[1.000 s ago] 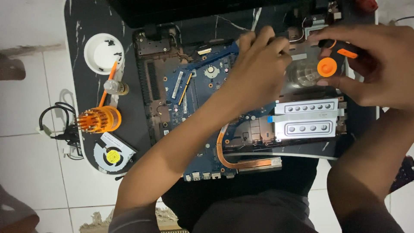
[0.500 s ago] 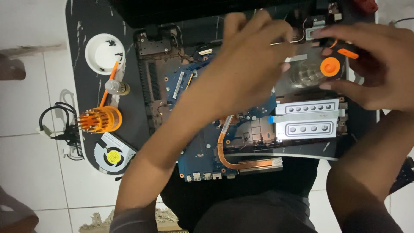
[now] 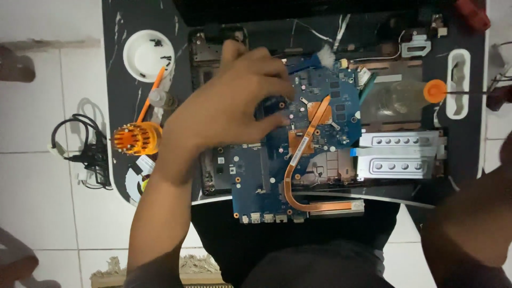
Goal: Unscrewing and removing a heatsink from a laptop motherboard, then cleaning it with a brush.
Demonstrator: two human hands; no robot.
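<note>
Now blue motherboard (image 3: 314, 144), copper-piped, tilted.

The scene is being lit dimly and unevenly from above. The white floor tiles (image 3: 37, 176) are being rendered pale and washed, while the dark table (image 3: 120, 96) is being lost in shadow. The left hand (image 3: 234, 101) is being smeared by motion blur. Soft glare is being caught on the copper heat pipe (image 3: 298, 160). Fine detail is being softened throughout.
</note>
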